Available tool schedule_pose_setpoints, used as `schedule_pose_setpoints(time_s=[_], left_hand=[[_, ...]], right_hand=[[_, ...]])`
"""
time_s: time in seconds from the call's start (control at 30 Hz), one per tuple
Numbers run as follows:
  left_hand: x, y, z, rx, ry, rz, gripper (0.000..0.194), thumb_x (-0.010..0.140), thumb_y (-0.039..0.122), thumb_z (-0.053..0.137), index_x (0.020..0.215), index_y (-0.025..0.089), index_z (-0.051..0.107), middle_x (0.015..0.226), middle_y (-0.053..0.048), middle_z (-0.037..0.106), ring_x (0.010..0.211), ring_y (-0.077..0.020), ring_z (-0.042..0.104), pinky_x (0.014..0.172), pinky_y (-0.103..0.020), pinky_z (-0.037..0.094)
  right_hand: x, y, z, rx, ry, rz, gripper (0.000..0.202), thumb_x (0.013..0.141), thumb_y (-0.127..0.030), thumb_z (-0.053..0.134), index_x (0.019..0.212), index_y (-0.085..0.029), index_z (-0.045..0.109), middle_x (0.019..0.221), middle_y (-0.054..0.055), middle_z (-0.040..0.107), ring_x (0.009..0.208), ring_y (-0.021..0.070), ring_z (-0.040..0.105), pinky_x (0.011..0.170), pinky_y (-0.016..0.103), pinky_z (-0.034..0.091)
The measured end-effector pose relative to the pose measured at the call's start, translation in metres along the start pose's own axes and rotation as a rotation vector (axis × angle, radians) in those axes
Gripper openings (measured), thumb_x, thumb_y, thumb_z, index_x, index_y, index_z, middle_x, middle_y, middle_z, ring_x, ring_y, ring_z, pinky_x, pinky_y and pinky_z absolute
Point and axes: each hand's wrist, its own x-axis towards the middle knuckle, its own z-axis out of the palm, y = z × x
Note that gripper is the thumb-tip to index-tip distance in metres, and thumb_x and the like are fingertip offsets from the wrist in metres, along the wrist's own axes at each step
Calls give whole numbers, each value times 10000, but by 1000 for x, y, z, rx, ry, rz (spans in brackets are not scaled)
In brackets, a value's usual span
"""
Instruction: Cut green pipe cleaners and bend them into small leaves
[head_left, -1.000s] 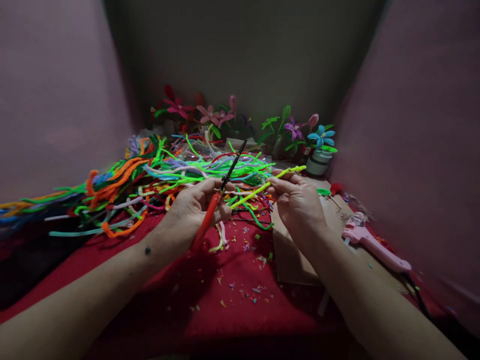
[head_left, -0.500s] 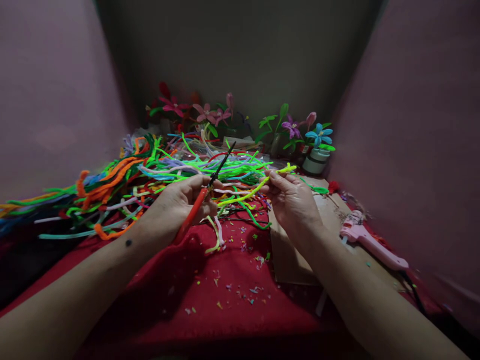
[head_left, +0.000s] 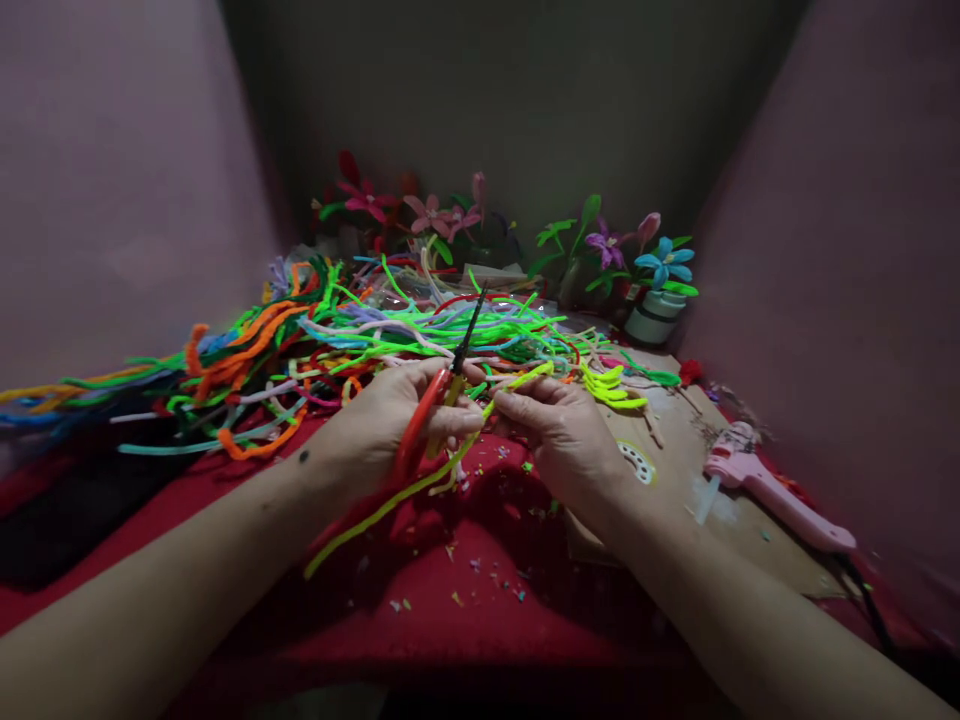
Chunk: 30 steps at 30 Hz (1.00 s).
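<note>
My left hand [head_left: 401, 415] is closed around red-handled scissors [head_left: 420, 425], whose dark blades point up and away. Its thumb and fingertips lie against a yellow pipe cleaner [head_left: 382, 512]. The long end of that pipe cleaner trails toward the lower left, over the red cloth. My right hand [head_left: 566, 435] pinches it close to my left fingertips, and a short end shows above the right fingers. Just behind the right hand rest several short curved yellow pieces [head_left: 611, 385].
A heap of multicoloured pipe cleaners [head_left: 450, 325] spreads across the back and left. Cardboard [head_left: 675, 480] lies on the right beneath a pink glue gun [head_left: 780, 490]. Behind stand pipe-cleaner flowers [head_left: 664, 262], some in a small jar [head_left: 654, 318]. Scraps dot the red cloth [head_left: 450, 635].
My hands have come closer together. The yellow pipe cleaner's long end now hangs toward me at lower left instead of stretching between the hands. The short yellow pieces and more cardboard have come into view.
</note>
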Motion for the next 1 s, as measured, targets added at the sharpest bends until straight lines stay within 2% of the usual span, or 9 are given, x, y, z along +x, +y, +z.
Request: schedule_pose_setpoints(time_s=[0.27, 0.43, 0.67, 0.8, 0.87, 0.93, 1.0], left_hand=[[-2, -3, 3, -33, -3, -1, 407, 699, 240, 699, 1077, 208, 550, 653, 47, 528, 483, -78, 504, 466, -206, 437], [-3, 1, 5, 37, 35, 26, 369, 705, 198, 676, 1055, 192, 556, 706, 38, 538, 533, -64, 499, 500, -183, 426], [-3, 2, -3, 116, 6, 56, 386, 698, 235, 691, 1065, 206, 574, 752, 25, 553, 571, -77, 513, 526, -197, 430], [-1, 5, -7, 143, -21, 72, 415, 683, 218, 697, 1080, 204, 578, 760, 21, 571, 625, -80, 528, 589, -199, 436], [0, 7, -8, 169, -18, 94, 412, 678, 205, 682, 1078, 196, 581, 732, 26, 562, 638, -82, 527, 612, -200, 435], [1, 8, -8, 249, 27, 126, 409, 679, 215, 661, 1078, 182, 575, 720, 25, 550, 642, -93, 523, 613, -212, 434], [1, 9, -10, 426, 152, 216, 419, 685, 237, 653, 1089, 176, 559, 751, 14, 554, 676, -115, 523, 633, -233, 432]], right_hand=[[1, -1, -2, -5, -12, -25, 101, 666, -208, 722, 679, -148, 641, 629, -24, 584, 568, 77, 499, 600, 244, 407], [1, -4, 0, -26, -20, -6, 116, 688, -234, 684, 647, -146, 620, 597, -17, 593, 527, 79, 506, 565, 228, 420], [2, -8, 2, 137, 2, 80, 51, 652, -151, 663, 634, -133, 619, 639, 8, 622, 569, 79, 536, 523, 182, 447], [1, -11, 2, 242, -31, 248, 38, 602, -122, 655, 603, -133, 618, 571, -6, 615, 476, 60, 507, 490, 175, 452], [0, -11, 2, 260, -35, 278, 27, 605, -133, 650, 609, -135, 624, 563, -3, 619, 471, 67, 518, 485, 183, 456], [1, -11, 2, 245, -8, 231, 29, 622, -136, 656, 628, -132, 628, 584, 0, 624, 490, 73, 534, 489, 190, 457], [2, -11, 1, 222, 52, 149, 47, 635, -135, 672, 637, -130, 626, 590, -8, 612, 500, 75, 537, 502, 202, 458]])
